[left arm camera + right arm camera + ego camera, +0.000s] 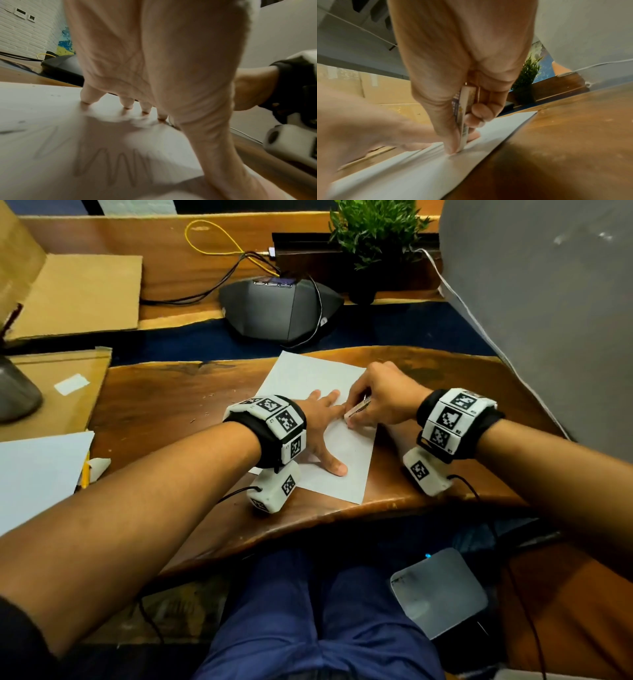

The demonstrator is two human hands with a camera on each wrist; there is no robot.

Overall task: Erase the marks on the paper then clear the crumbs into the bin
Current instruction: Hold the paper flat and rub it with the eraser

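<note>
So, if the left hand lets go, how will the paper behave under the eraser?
The paper is one thin sheet, probably floppy and light. It would likely slide or wrinkle under the eraser, since the left hand presses it flat on smooth wood.

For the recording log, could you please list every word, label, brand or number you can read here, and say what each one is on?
No text is legible.
Eraser sleeve, gripped by the right hand: coloured print, too blurred to read.
Wristband tags: coded square patterns with tiny digits, too small to read.
Conference phone display: unreadable.
Paper: only pencil zigzags, no words.
</note>
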